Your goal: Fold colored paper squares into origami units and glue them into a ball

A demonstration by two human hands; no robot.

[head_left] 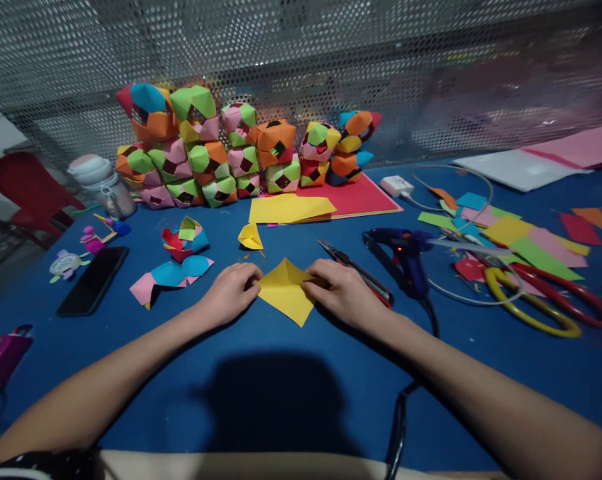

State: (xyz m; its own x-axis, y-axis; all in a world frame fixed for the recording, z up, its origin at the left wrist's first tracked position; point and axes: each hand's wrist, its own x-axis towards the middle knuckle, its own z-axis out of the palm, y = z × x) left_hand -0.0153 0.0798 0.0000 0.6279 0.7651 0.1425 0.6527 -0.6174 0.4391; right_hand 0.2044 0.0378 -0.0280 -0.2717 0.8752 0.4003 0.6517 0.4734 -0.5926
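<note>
A yellow square of origami paper (291, 298) with fold creases is on the blue table between my hands, one corner pointing toward me and its far corner slightly raised. My left hand (234, 291) pinches its left corner, fingers closed. On the opposite side, my right hand (341, 288) grips the right corner the same way. Just beyond the paper lies a small folded yellow piece (251, 237). To the left are a pink and blue folded strip (173, 277) and a multicoloured folded piece (185, 240). A utility knife (355, 270) lies beside my right hand.
A glue gun (403, 257) with a lit red light and cord stands at right, near scissors (531, 300) and paper scraps (521, 240). Stacked paper balls (208, 160) line the back. A phone (93, 281) and a jar (103, 187) are at left.
</note>
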